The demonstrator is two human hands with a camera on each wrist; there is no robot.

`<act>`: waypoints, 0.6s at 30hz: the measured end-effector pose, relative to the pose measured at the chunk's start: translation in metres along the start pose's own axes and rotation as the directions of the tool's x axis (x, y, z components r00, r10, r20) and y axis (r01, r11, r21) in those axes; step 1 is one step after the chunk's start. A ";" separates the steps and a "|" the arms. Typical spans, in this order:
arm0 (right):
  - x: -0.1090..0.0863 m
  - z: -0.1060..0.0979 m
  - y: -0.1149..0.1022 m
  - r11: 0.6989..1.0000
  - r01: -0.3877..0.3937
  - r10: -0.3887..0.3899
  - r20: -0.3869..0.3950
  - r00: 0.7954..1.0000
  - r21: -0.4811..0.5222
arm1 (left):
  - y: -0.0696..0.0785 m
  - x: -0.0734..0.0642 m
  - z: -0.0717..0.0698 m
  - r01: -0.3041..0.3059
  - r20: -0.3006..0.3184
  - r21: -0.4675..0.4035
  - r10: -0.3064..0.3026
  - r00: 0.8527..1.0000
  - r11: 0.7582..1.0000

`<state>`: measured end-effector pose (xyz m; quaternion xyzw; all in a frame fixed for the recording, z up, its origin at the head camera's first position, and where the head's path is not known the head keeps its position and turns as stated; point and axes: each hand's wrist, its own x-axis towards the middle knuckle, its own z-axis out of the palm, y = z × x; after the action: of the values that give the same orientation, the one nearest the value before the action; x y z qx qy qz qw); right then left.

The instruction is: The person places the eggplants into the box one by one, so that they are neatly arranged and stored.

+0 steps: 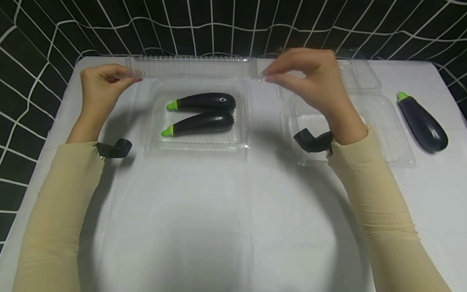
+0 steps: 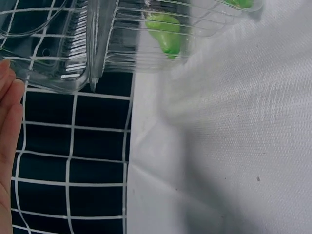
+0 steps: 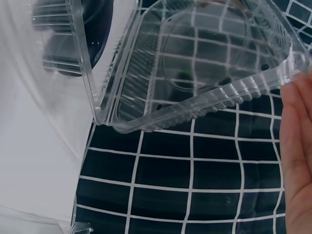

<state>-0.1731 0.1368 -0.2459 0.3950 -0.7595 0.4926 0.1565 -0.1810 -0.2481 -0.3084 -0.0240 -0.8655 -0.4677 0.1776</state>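
A clear plastic clamshell box (image 1: 193,144) sits toward the back of the table with its lid (image 1: 189,67) raised. Two dark eggplants with green stems, one farther back (image 1: 206,100) and one nearer (image 1: 206,123), lie side by side in its base. My left hand (image 1: 102,87) pinches the lid's left corner between thumb and fingers. At the right corner, my right hand (image 1: 311,77) pinches the lid edge. In the right wrist view the lid (image 3: 200,105) stands tilted up from the hinge, and part of the right hand (image 3: 300,141) shows at its corner.
A second clear clamshell box (image 1: 394,160) stands open on the right, partly hidden behind my right hand and wrist. Beyond it lies another eggplant (image 1: 423,123). The table has a white cloth (image 1: 182,219). A black backdrop with white grid lines (image 1: 226,24) rises behind the table.
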 end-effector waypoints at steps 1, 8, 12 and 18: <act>0.000 0.001 0.000 1.000 0.004 -0.004 0.007 1.000 -0.011 | 0.000 -0.001 0.000 -0.004 -0.001 -0.003 0.004 1.000 1.000; -0.004 0.003 0.002 0.994 0.027 -0.021 0.051 0.998 -0.110 | 0.002 -0.008 -0.012 0.012 0.059 -0.011 -0.012 0.998 1.000; -0.007 0.004 0.001 0.987 0.027 -0.015 0.079 0.997 -0.158 | 0.004 -0.019 -0.028 0.035 0.058 -0.095 -0.029 0.998 0.995; -0.013 0.005 -0.002 0.989 0.011 0.003 0.093 0.996 -0.145 | 0.017 -0.038 -0.037 -0.003 0.029 -0.195 0.009 1.000 0.981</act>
<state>-0.1628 0.1379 -0.2551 0.4065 -0.7990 0.4169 0.1505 -0.1313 -0.2635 -0.2889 -0.0510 -0.8179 -0.5495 0.1629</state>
